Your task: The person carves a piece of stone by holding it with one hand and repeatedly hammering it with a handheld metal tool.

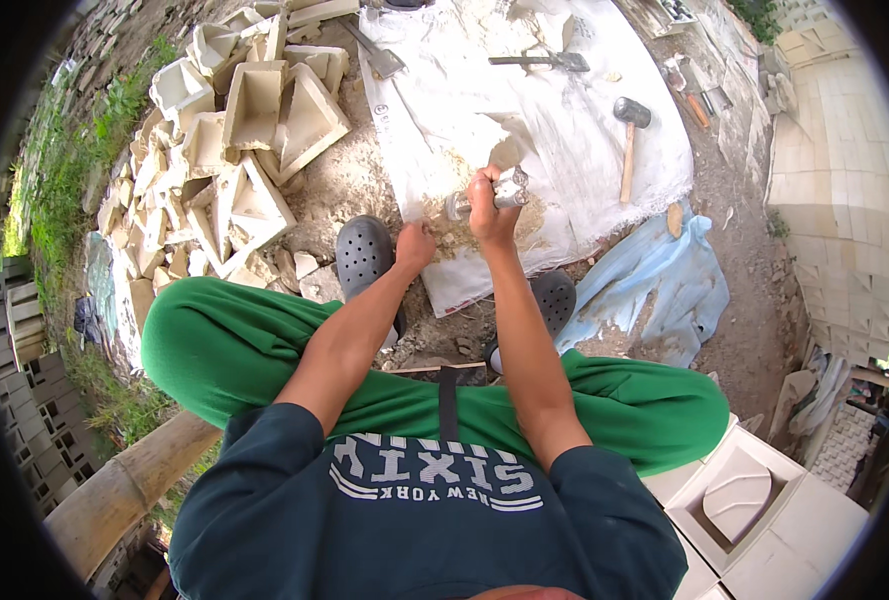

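My right hand point(491, 208) is closed around a silvery, roughly cylindrical object point(509, 188), held over the white sheet point(604, 150). Its exact kind does not show. At the sheet's left edge, beside a grey clog point(365, 258), my left hand point(416, 246) is closed. Whether it pinches the sheet or something small is hidden. Crumbly tan debris point(454, 180) lies on the sheet around both hands, with a pale broken chunk point(505, 152) just beyond the right one. Farther right rests a mallet point(632, 112) with a dark head and wooden handle.
Broken cream mould pieces point(254, 110) are heaped at the left. Two dark flat-bladed tools, one on the sheet point(539, 61) and one at its far-left edge point(379, 57), lie beyond my hands. A crumpled blue sheet point(654, 285) is at the right, and cream blocks point(794, 530) stand lower right.
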`<state>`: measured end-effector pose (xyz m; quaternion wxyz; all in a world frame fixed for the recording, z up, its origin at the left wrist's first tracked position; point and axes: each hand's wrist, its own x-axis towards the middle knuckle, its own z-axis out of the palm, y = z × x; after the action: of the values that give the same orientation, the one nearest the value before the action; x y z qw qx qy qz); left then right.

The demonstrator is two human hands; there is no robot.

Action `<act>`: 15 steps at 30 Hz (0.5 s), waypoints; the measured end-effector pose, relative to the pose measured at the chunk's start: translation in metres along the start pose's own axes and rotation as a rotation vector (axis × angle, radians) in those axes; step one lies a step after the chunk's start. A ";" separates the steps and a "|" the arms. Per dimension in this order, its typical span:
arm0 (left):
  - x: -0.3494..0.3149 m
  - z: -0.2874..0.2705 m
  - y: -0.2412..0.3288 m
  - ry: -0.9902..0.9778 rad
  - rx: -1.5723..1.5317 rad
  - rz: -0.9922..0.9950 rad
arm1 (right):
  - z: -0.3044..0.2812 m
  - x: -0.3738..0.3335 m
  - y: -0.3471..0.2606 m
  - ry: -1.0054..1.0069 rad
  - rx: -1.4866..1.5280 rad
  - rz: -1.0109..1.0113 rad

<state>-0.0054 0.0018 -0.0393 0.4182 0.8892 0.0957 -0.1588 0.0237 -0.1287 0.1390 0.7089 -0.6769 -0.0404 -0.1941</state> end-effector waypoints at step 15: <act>0.010 0.002 -0.003 -0.162 -0.266 0.156 | -0.005 -0.018 -0.032 0.182 0.242 0.146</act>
<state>0.0026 0.0021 -0.0464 0.5495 0.8151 0.0125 -0.1832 -0.0049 -0.1302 0.1625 0.7982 -0.5674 0.0501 -0.1963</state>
